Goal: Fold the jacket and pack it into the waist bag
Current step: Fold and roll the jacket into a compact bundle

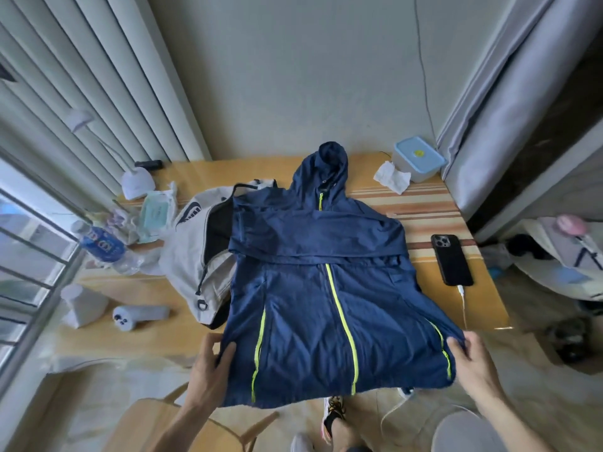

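Note:
A navy hooded jacket (pixel 313 288) with neon-yellow zips lies face up on the wooden table (pixel 434 216), both sleeves folded across the chest and the hem hanging over the near edge. My left hand (pixel 213 363) pinches the jacket's lower left edge. My right hand (pixel 470 357) pinches its lower right edge. A beige waist bag (pixel 195 256) with a dark lining lies unzipped to the left of the jacket, partly under it.
A black phone (pixel 452 259) on a white cable lies right of the jacket. A blue-lidded box (pixel 417 158) and a tissue stand at the back right. A water bottle (pixel 101 246), wipes pack, lamp and grey handheld device (pixel 140 316) crowd the left side. A wooden chair (pixel 182 425) is below.

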Tool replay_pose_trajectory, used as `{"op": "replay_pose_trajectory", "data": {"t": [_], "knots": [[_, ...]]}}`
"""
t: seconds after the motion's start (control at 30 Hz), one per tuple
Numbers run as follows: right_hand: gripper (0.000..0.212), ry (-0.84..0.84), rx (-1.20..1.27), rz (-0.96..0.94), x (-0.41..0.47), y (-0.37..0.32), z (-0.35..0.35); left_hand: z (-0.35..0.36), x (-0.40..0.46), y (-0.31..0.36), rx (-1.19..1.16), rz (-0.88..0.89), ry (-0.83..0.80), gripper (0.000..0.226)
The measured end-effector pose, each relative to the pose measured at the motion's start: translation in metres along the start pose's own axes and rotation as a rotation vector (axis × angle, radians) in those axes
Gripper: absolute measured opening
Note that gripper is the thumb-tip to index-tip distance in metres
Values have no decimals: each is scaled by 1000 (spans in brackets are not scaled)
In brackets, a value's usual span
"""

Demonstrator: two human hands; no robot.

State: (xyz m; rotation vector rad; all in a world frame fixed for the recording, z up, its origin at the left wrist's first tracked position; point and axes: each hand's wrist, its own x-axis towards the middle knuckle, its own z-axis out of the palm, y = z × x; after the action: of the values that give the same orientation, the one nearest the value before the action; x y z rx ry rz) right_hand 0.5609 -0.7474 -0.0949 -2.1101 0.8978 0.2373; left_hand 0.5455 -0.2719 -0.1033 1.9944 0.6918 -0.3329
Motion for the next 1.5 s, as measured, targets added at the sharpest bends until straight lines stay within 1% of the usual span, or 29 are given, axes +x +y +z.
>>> {"op": "replay_pose_trajectory", "data": {"t": [0.07,0.13,0.23,0.27,0.37,0.4,0.47,0.5,0.53,0.57,0.63,0.67,0.7,0.73,0.77,0.8,0.83,0.9,0.93,0.97,1.03,1.07,1.13,1.17,1.23,1.3,1.4,1.47,1.5], "knots": [[20,-15,56,30,-2,-10,-11,-14,-12,17,-98,13,-10,19],[10,-33,170,88,-7,-32,-24,-29,-23,41,-243,-28,-74,28],[10,-109,359,229,13,-60,-36,-46,-18,79,-440,-147,-203,22],[21,-163,392,286,23,-73,-38,-49,-13,93,-494,-189,-231,22],[58,-314,568,428,68,-111,-36,-53,13,144,-690,-325,-305,34],[56,-333,627,433,81,-130,-31,-53,25,164,-742,-338,-298,36],[10,-333,831,464,110,-169,-19,-53,59,198,-803,-351,-262,21],[15,-298,894,507,129,-185,-10,-50,78,214,-830,-387,-237,28],[19,-293,972,535,144,-198,-1,-45,102,220,-872,-433,-197,42],[22,-258,999,528,167,-205,12,-39,125,226,-937,-469,-178,42],[29,-258,963,414,206,-215,32,-23,170,237,-998,-532,-65,12],[33,-235,904,369,217,-222,39,-16,191,240,-993,-562,13,22],[38,-200,841,354,230,-223,47,-8,213,238,-1008,-577,40,36],[40,-184,773,344,239,-221,54,-1,227,240,-984,-587,60,46],[42,-157,639,297,243,-218,60,7,237,240,-898,-530,65,51],[43,-128,452,236,248,-211,66,15,241,240,-708,-452,106,54],[46,-94,275,183,253,-202,73,21,244,236,-422,-362,171,58],[53,-48,58,126,251,-188,80,29,239,225,150,-219,291,68],[51,-35,33,123,246,-187,80,33,236,221,317,-199,318,72],[48,-38,26,131,241,-189,82,36,233,216,394,-218,304,75],[47,-97,44,170,238,-190,87,41,231,208,397,-299,213,68],[41,-134,73,190,236,-192,88,43,231,206,381,-317,175,56],[23,-175,145,213,241,-193,88,45,230,205,360,-275,163,31],[18,-176,154,210,243,-194,85,45,229,206,370,-233,188,23],[15,-180,163,206,248,-194,72,44,223,208,372,-148,244,20],[16,-165,166,210,253,-190,56,44,214,207,389,-81,253,18],[20,-208,86,237,257,-186,38,49,200,196,538,44,281,19],[25,-223,-13,234,259,-188,34,55,199,188,598,46,315,22],[30,-194,-101,179,260,-195,34,59,199,185,600,14,333,27]]}}
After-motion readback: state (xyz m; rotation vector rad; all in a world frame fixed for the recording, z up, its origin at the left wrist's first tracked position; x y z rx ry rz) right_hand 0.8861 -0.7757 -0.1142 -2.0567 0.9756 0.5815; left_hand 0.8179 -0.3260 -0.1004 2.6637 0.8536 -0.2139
